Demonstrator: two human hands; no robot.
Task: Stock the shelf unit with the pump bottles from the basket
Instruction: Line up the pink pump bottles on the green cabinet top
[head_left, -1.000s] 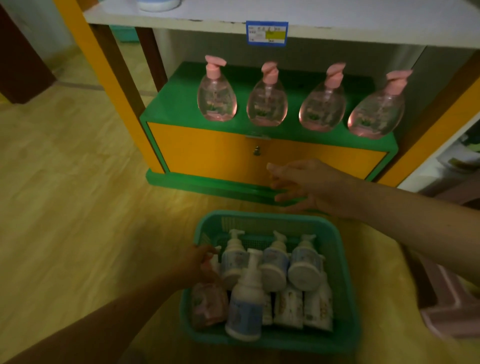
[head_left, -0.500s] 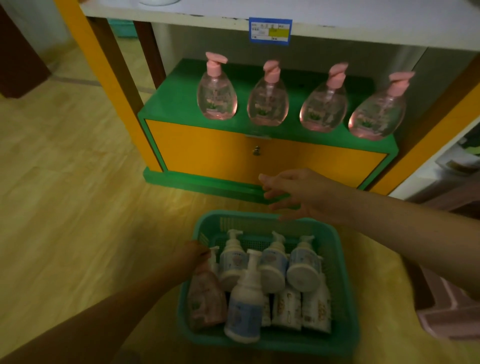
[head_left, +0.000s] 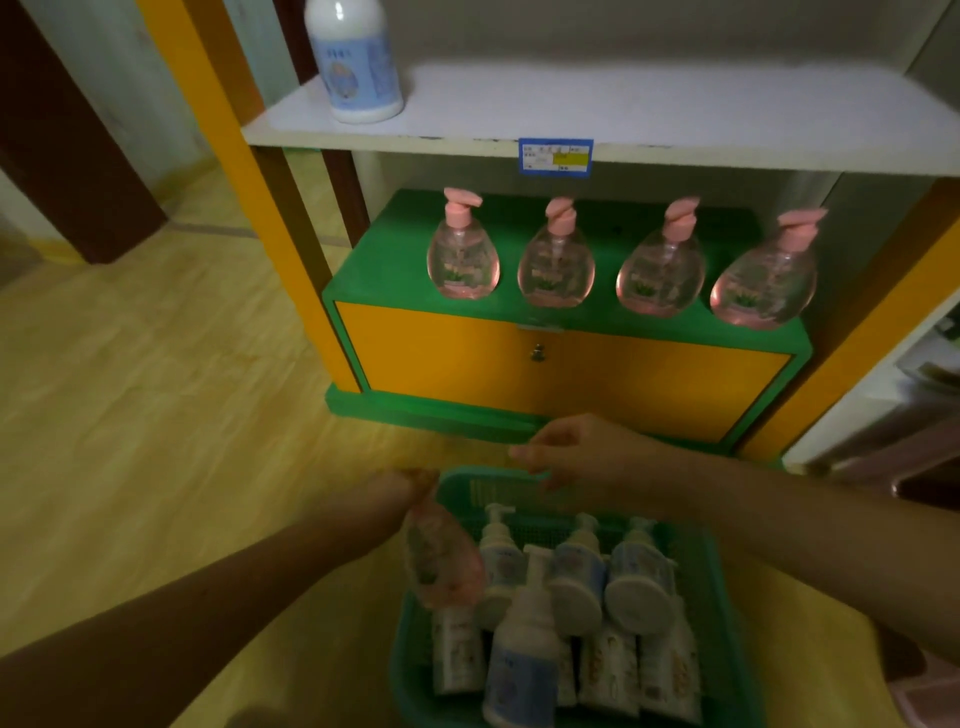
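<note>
left hand (head_left: 395, 491) grip closed on the top of a pink pump bottle (head_left: 441, 561), apparently lifting it at the green basket (head_left: 722, 597) left edge. right hand (head_left: 582, 457) open, empty, over the basket's far rim. four pink bottles (head_left: 558, 270) on the green shelf (head_left: 384, 275); many white pump bottles (head_left: 576, 577) left.

The left hand (head_left: 395, 491) grips a pink bottle (head_left: 441, 564) by its top over the green basket (head_left: 727, 623) of white pump bottles (head_left: 524, 649); the right hand (head_left: 582, 457) hovers at the far rim.
</note>
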